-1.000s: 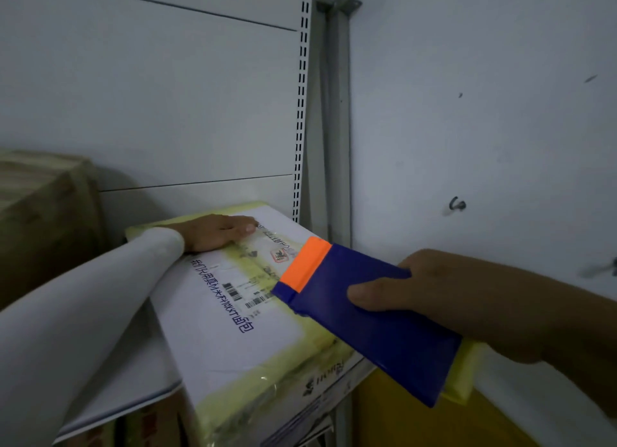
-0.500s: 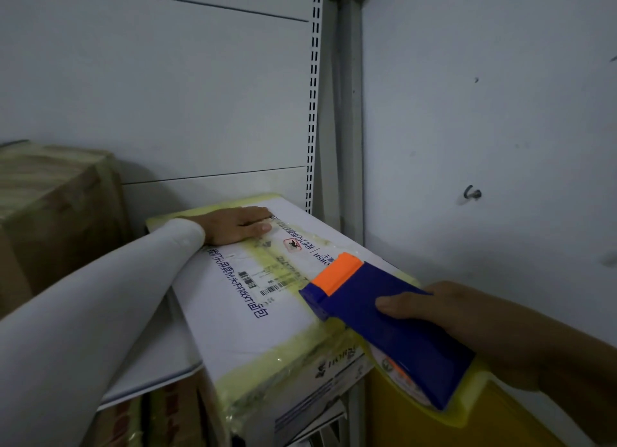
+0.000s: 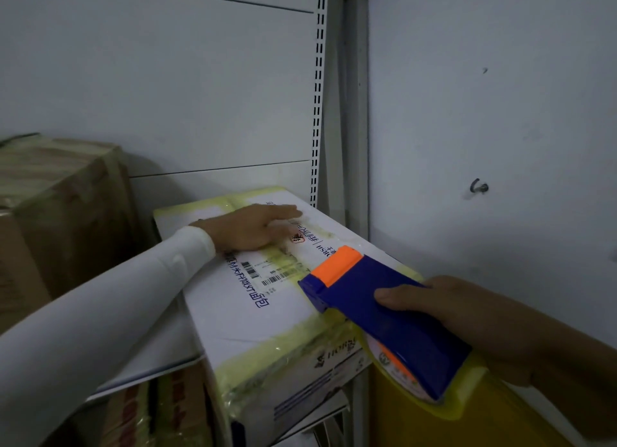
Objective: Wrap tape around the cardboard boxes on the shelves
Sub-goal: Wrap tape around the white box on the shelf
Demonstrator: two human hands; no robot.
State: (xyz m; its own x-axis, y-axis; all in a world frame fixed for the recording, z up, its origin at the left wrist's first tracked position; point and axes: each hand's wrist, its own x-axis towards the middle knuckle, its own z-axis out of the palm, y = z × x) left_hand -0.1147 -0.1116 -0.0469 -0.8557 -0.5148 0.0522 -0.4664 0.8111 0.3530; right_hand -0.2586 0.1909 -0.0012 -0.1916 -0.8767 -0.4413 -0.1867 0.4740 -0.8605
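A white cardboard box point(image 3: 233, 316) with blue print and a barcode label lies on the shelf, its edges banded with yellowish tape. My left hand point(image 3: 253, 228), in a white sleeve, rests flat on the box's far top with straight fingers. My right hand point(image 3: 444, 308) grips a blue tape dispenser point(image 3: 384, 316) with an orange front roller, which sits over the box's right top edge. A yellow tape roll point(image 3: 447, 403) shows under the dispenser.
A brown cardboard box point(image 3: 56, 219) stands at the left against the grey back panel. A slotted shelf upright point(image 3: 317, 112) runs down behind the white box. More taped boxes point(image 3: 140, 410) sit on the shelf below. A white wall point(image 3: 484, 112) closes the right side.
The dispenser in my right hand has slid down and right along the box top toward its near right edge. My left hand has stayed pressed on the far top.
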